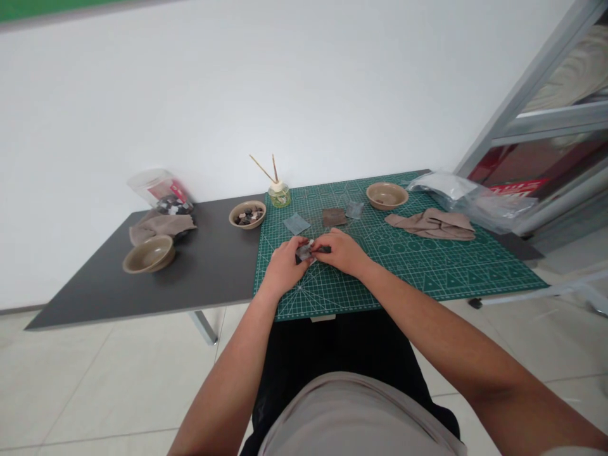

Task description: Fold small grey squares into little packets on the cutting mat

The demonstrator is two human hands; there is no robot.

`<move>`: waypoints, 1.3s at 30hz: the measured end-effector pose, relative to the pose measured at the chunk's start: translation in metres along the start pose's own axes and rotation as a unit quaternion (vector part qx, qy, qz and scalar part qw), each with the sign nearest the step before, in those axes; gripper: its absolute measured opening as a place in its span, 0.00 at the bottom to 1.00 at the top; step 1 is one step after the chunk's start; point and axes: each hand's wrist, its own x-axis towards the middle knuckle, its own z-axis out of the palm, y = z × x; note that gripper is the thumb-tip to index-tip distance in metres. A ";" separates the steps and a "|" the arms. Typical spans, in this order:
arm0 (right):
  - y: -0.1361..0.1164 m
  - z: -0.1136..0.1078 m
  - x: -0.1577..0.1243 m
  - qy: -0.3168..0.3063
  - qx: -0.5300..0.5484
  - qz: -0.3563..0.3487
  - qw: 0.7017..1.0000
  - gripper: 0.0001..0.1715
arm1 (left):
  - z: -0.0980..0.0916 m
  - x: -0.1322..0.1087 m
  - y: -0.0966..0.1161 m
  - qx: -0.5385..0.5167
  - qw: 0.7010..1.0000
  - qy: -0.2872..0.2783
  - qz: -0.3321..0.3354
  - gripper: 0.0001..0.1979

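Close to the front of the green cutting mat (pixel 380 269), both hands meet around a small grey, see-through pouch (pixel 304 252). My left hand (pixel 285 263) pinches its left side between thumb and fingers. From the right, my right hand (pixel 346 253) closes its fingertips on the pouch's edge. A small dark piece (pixel 325 249) shows under the right fingers; its kind is too small to tell. Just beyond the hands lie a flat pale grey pouch (pixel 297 223), a brown square pouch (pixel 334 217) and another grey pouch (pixel 354 210).
A bowl of dark and pinkish stones (pixel 249 216) stands left of a reed diffuser (pixel 279 193). Further left are a tan bowl (pixel 149 254), a cloth (pixel 161 226) and a clear jar (pixel 164 190). At right sit another bowl (pixel 387 196), a brown cloth (pixel 434 224) and plastic bags (pixel 479 196).
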 end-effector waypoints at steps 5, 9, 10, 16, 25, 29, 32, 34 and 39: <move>0.000 0.001 0.002 0.007 -0.029 0.042 0.999 0.06 | -0.001 0.000 -0.001 0.002 1.000 -0.003 -0.001 0.17; -0.003 0.000 -0.001 -0.017 -0.032 0.046 0.998 0.08 | -0.002 0.000 0.001 0.006 1.000 -0.002 -0.001 0.17; -0.003 -0.001 -0.002 -0.020 -0.026 0.036 0.999 0.07 | -0.002 0.000 0.001 0.005 1.000 0.000 -0.003 0.17; -0.003 0.002 -0.002 0.019 -0.057 0.010 0.998 0.04 | -0.001 -0.001 0.002 0.015 1.000 -0.002 -0.008 0.18; -0.008 0.001 -0.002 -0.018 -0.045 0.002 0.999 0.05 | -0.002 -0.001 0.002 0.021 1.000 0.002 -0.011 0.17; -0.007 0.001 -0.001 0.001 -0.064 0.008 0.998 0.03 | -0.001 -0.001 0.001 0.020 1.000 -0.001 -0.013 0.17; -0.006 0.001 -0.001 0.006 -0.076 0.032 0.997 0.05 | -0.001 -0.001 0.000 0.019 1.000 -0.005 -0.014 0.18; -0.006 0.002 -0.001 -0.005 -0.071 0.027 0.997 0.08 | -0.001 -0.001 0.000 0.021 1.000 -0.003 -0.012 0.19; -0.007 0.001 -0.002 -0.022 -0.050 -0.003 0.998 0.05 | 0.001 0.000 -0.002 0.034 0.999 0.007 0.000 0.13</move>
